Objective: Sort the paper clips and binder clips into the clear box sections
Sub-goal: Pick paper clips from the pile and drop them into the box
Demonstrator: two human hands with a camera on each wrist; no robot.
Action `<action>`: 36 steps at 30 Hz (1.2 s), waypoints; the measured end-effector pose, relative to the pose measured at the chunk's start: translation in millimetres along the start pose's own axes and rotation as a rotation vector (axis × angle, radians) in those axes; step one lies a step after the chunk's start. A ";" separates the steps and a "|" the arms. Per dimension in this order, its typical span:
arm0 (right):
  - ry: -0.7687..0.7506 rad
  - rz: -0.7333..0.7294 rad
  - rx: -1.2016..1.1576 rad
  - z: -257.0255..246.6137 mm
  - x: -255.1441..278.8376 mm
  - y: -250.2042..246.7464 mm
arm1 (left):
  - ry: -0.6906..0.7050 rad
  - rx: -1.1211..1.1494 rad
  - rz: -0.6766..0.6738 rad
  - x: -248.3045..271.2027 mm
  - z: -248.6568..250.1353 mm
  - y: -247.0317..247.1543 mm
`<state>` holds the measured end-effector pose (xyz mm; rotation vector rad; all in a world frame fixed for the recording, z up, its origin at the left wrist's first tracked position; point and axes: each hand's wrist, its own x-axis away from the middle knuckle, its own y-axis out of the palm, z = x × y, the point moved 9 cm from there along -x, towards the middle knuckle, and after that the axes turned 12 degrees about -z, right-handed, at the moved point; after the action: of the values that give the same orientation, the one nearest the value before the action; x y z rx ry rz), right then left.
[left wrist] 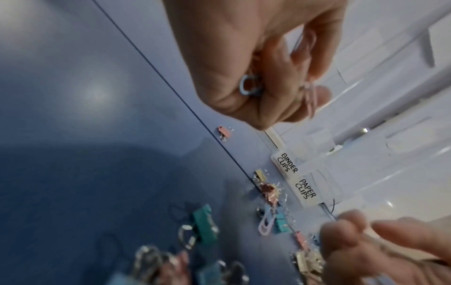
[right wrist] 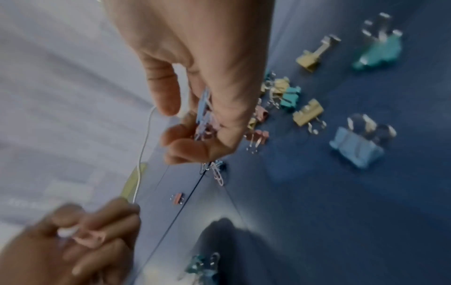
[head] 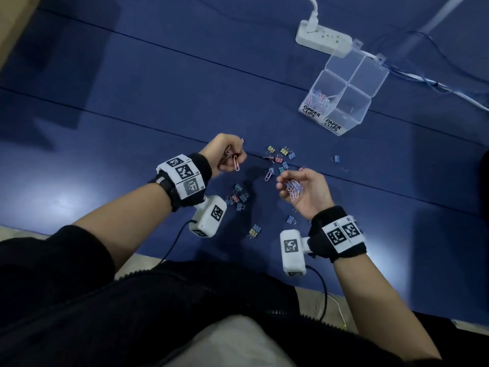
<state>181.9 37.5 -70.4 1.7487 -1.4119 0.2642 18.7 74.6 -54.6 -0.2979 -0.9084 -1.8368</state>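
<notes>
Clear box (head: 344,94), labels "BINDER CLIPS", "PAPER CLIPS"

clear box (head: 357,83): glossy transparent plastic | binder clips (head: 281,158): matt bodies, shiny metal handles | mat (head: 132,88): smooth blue

I count one clear box (head: 344,91) with four sections, one power strip (head: 324,39), roughly twenty binder clips (head: 280,157) scattered loose, and one loose paper clip (head: 268,174).
</notes>
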 end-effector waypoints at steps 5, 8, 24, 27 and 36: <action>-0.050 0.056 0.263 -20.6 -8.6 7.6 | -0.061 0.193 -0.143 -10.2 -15.6 15.6; -0.100 0.122 0.643 -32.9 -15.3 8.9 | -0.124 0.056 -0.076 -13.5 -25.6 13.0; -0.014 0.167 1.704 -49.2 -15.3 32.4 | -0.178 -1.805 -0.158 -12.7 -32.0 61.4; 0.018 0.158 1.735 -45.3 -21.8 32.8 | -0.223 -1.825 -0.209 -12.4 -37.9 63.8; -0.150 0.145 1.503 -45.8 -14.1 36.2 | -0.059 -0.090 -0.001 -6.1 -18.4 15.7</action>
<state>160.5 80.1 -33.8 2.8055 -1.5091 1.6149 38.8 62.8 -63.7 -0.4094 -0.8683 -1.8814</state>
